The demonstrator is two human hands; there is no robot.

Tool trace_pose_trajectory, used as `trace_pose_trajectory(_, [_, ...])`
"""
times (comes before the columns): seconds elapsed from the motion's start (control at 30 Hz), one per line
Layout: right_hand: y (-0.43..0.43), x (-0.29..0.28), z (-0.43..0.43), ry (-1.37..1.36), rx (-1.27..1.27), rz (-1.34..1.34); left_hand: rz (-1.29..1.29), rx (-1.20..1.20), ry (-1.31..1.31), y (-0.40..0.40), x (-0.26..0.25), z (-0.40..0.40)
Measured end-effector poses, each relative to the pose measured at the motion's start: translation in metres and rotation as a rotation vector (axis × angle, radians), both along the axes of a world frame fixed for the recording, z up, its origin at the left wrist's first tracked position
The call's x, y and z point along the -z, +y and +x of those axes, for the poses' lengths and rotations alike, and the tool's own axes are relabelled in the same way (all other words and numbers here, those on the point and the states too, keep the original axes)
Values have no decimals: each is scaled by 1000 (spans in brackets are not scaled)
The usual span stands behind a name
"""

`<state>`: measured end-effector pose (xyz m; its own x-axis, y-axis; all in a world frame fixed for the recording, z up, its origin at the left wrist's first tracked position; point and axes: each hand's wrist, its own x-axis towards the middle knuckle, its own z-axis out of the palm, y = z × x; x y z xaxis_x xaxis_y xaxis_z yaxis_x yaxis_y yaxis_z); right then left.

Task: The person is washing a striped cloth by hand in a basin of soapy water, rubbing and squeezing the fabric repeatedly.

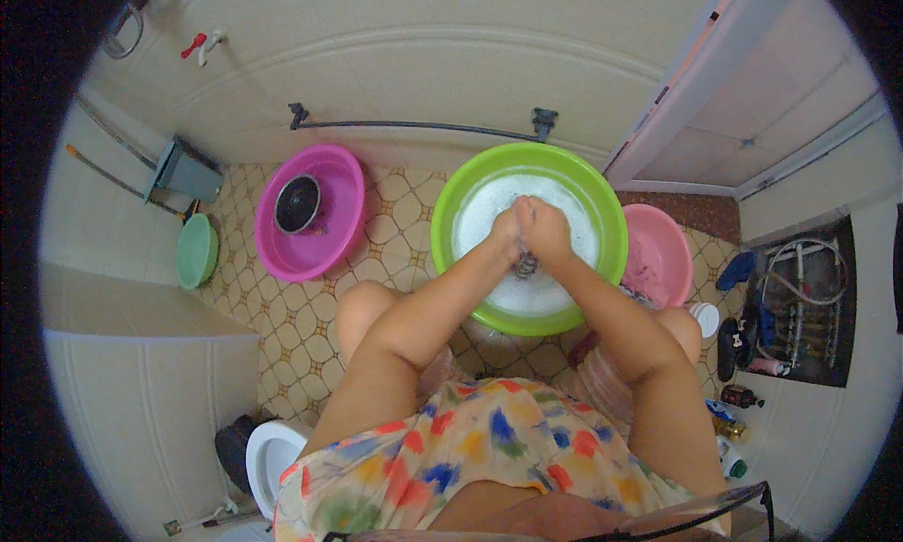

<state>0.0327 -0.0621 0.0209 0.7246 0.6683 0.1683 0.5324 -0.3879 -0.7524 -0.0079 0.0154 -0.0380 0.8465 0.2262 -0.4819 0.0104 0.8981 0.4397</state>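
A bright green plastic basin [446,274] full of white suds stands on the tiled floor in front of me. Over its middle, my left hand [509,232] and my right hand [544,228] are pressed together, fingers closed. A small dark, wet, bunched thing, probably cloth [525,265], shows just below them and seems to be gripped between both hands. Its other parts are hidden by the hands and foam. Right beside the green basin, partly behind it, is a pink basin [674,239] with pinkish cloth and water in it.
To the left stand a magenta basin [346,210] holding a dark round bowl [298,203], a small mint-green basin [197,253] and a grey bin [189,172]. A white toilet [264,457] is at lower left. At right are a white tub [705,319], slippers [726,351] and several bottles [739,397].
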Motion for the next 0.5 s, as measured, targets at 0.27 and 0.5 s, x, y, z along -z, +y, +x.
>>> trace_pose_trajectory(0.27, [-4,17,44,157,96,-51,135,-65,210,-4,-33,2])
trace_pose_trajectory(0.5, [-18,57,44,111,-58,-268,750,-178,363,17,-14,-3])
